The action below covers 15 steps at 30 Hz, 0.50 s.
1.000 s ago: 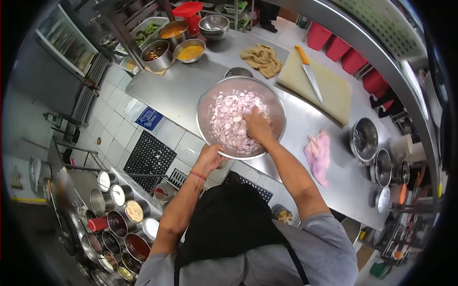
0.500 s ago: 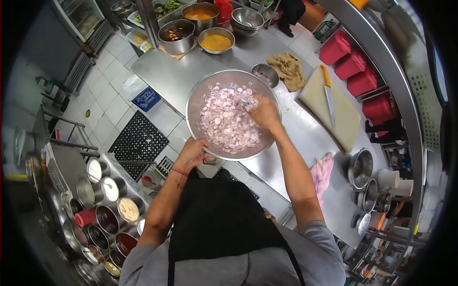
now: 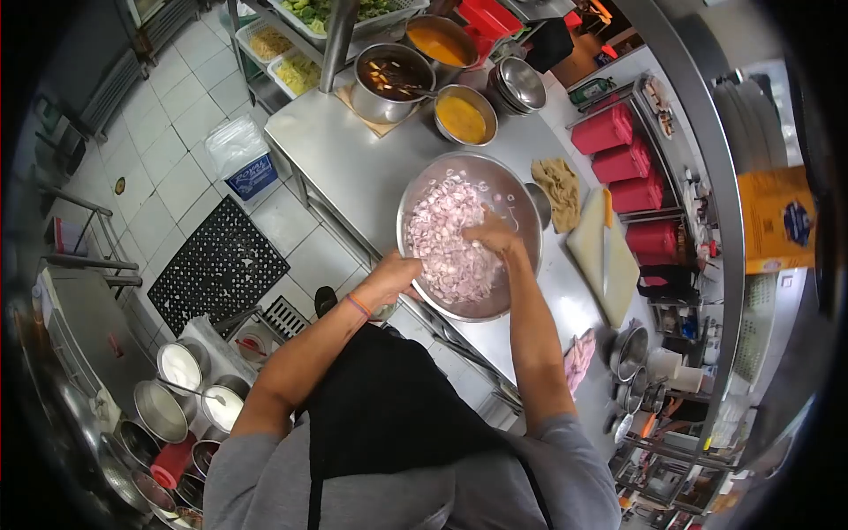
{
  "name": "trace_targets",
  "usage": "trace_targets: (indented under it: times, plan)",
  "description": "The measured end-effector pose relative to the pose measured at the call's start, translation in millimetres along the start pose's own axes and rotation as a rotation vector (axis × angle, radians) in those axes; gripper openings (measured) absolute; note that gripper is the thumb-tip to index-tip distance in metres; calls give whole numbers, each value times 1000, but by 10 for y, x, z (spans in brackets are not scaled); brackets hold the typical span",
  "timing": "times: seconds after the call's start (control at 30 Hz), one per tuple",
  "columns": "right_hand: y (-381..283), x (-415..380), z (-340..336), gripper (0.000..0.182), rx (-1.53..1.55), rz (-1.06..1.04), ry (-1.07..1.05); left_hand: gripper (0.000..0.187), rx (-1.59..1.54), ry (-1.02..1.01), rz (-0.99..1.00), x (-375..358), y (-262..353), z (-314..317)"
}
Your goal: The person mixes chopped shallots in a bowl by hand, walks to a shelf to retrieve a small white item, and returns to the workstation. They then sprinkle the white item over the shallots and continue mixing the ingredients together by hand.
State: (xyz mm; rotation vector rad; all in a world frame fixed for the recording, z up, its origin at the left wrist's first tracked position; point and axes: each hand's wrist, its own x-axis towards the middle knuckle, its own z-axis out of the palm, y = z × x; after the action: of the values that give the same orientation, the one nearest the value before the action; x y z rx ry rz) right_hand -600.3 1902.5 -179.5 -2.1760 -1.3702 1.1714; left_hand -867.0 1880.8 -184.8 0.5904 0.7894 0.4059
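A large steel mixing bowl [image 3: 521, 283] stands tilted near the edge of the steel worktable. Pale pink sliced shallots [image 3: 446, 230] fill much of it, with loose rings up the far wall. My left hand [image 3: 393, 276] grips the near-left rim, thumb on top and the other fingers hidden under the edge. Inside the bowl, my right hand [image 3: 496, 234] is closed on some of the shallots; its fingertips are partly buried among them. A small metal bowl [image 3: 538, 207] sits just right of the large one, partly covered by it.
Beyond the bowl are a pot of dark liquid [image 3: 384, 102], a bowl of orange liquid [image 3: 464, 119] and stacked bowls [image 3: 519, 84]. To the right lie a brown cloth [image 3: 556, 190], a knife [image 3: 607, 238] on a cutting board [image 3: 609, 283] and a pink cloth [image 3: 579, 360].
My right hand has moved from the bowl's right side deeper into the shallots; the slices it held up are lower now. My left hand keeps the rim. The camera view has turned.
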Motion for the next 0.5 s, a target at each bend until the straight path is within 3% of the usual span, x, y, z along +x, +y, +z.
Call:
trace_targets:
  times: [0.07,0.1,0.2,0.23,0.33,0.37,0.47,0.5]
  plan:
    - [543,301,198,84,214,8,-29,42,20,-7,-12,27,104,10]
    - [69,-2,185,71,230,112,-10,42,34,-10,-18,35,140,11]
    - [-380,-280,82,59,99,126,3,40,2,-64,3,178,86,-29]
    - [-454,-348,64,48,-13,0,131,41,6,-75,-4,233,75,-36]
    - [-875,-602,-149,47,-171,-102,279,40,-50,-119,32,287,123,64]
    - [-587,-451,-254,38,-310,-184,283,41,-55,-150,18,317,126,80]
    - [-647,-429,-356,28,-397,-272,416,47,-72,-234,45,267,222,97]
    - [-732,-486,-356,23,-401,-317,455,61,-75,-288,12,270,248,62]
